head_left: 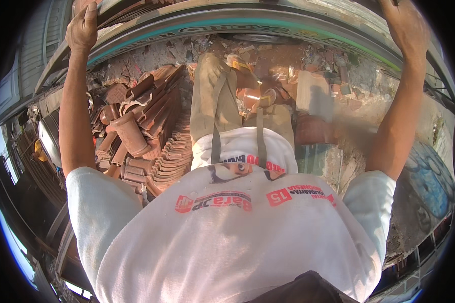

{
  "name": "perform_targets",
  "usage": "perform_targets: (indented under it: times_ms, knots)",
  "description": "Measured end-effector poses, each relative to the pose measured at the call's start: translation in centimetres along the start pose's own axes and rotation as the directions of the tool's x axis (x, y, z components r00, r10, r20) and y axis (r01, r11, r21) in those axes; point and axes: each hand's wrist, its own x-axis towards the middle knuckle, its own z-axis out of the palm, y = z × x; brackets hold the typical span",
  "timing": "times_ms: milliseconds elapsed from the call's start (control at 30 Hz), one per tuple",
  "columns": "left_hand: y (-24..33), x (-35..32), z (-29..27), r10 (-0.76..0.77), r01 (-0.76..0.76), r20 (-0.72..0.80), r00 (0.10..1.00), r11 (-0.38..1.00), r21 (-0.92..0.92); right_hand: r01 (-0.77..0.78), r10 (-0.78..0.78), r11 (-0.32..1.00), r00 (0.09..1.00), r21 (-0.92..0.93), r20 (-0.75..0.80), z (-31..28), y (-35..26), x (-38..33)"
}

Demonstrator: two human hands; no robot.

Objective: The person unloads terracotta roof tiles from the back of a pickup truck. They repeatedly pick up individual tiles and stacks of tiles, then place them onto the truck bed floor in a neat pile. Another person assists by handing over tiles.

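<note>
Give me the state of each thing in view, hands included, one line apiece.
Left hand: raised, curled at the metal rail; grip unclear.
Right hand: raised, cut off by the upper edge; grip unclear.
Metal rail: running across above the painted side panel.
Painted side panel: standing in front of the person.
Clay roof tiles: stacked closely in a row.
Cylindrical clay tile: lying tilted on the pile.
White T-shirt: worn, creased.

Single head-worn fisheye, looking steeply down over close-up shirt (237, 237) toward ground (369, 76).
</note>
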Motion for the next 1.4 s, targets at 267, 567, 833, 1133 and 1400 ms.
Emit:
perform_targets:
  times_ms: [267, 567, 833, 1133, 1400]
  knots:
    - [5.7, -0.8, -2.5, 0.065, -0.070, -0.034, 0.997, 0.981, -0.182, 0.124, -0.110, 0.992, 0.955, -0.033, 0.277, -1.1, -0.8, 1.8]
    - [6.6, -0.7, -4.2, -0.159, 0.180, 0.092, 0.983, 0.934, -0.308, 0.350, -0.467, 0.872, 0.805, 0.342, 0.367, 4.0, -9.4, 5.4]
    - [6.8, -1.1, -3.2, -0.154, 0.162, 0.052, 0.987, 0.941, -0.297, 0.050, -0.128, 0.989, 0.767, 0.141, 0.628, 2.4, -9.7, 2.1]
    - [8.4, 2.3, -3.2, -0.679, 0.733, 0.296, 0.672, 0.667, -0.132, 0.038, -0.021, 0.999, 0.580, -0.001, 0.814, 2.2, -7.7, 5.0]
    - [8.1, 1.9, -1.9, -0.698, 0.696, 0.092, 0.710, 0.675, -0.247, 0.014, 0.127, 0.990, 0.324, -0.139, 0.937, 2.6, -8.8, 6.7]
